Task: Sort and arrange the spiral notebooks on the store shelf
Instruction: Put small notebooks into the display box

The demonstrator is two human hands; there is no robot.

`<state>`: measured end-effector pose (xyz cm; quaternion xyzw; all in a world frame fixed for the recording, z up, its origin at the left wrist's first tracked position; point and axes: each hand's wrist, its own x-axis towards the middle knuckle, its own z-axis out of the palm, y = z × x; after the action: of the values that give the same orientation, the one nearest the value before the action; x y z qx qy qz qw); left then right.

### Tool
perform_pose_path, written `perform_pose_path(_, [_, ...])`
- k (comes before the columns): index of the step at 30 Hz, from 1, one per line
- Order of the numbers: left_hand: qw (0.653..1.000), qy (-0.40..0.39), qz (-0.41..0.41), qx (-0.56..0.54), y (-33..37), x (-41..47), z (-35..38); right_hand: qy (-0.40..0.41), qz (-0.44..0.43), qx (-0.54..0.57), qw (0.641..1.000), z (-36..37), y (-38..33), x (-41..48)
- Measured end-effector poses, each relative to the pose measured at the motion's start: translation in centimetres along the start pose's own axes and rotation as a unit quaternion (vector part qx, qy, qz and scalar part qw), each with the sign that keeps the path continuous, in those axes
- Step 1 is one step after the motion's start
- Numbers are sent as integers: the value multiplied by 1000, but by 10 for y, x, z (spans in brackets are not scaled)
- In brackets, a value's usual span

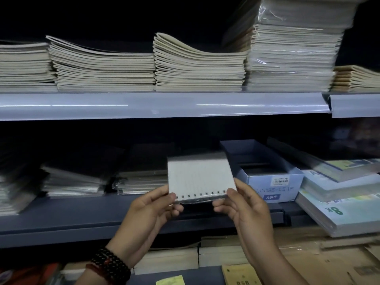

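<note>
A small white notebook pack [200,176], wrapped in clear plastic with a row of binding holes along its near edge, is held up in front of the middle shelf [82,212]. My left hand [153,206] pinches its near left corner and my right hand [243,204] pinches its near right corner. Behind it, dark plastic-wrapped notebook stacks [141,179] and a further wrapped pile [72,179] lie on the same shelf, dim and hard to make out.
A blue open cardboard box [267,177] marked loose-leaf stands right of the held pack. Large pale pads [339,202] overhang the shelf at the right. The upper shelf [164,105] carries several tall stacks of beige exercise books [197,66]. More paper goods lie below.
</note>
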<state>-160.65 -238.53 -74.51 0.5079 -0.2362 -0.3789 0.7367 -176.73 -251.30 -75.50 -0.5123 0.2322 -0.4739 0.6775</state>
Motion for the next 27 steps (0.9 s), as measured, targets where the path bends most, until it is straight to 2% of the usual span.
perform_pose_path(5, [997,64,41,-5,0,-1,19,70,-88,-135,984,-11,-11,5])
perform_pose_path(10, [991,88,98,24,4,5,58,105,-137,-194,966,-34,-33,20])
perform_pose_path(13, [990,70,110,60,6,27,92,124,-124,-221,959,-58,-61,41])
perform_pose_path(17, [988,47,68,133,-4,72,146,138,-74,-306,939,-103,-91,87])
perform_pose_path(20, [955,32,56,289,-19,100,167,139,-23,-410,901,-128,-100,113])
perform_pose_path(23, [883,6,133,451,-26,107,175,89,-9,-552,829,-139,-96,125])
perform_pose_path(25, [851,-30,158,499,-27,104,178,53,-10,-632,773,-138,-90,125])
perform_pose_path(27, [838,-34,158,521,-25,103,177,59,-6,-677,733,-133,-87,121])
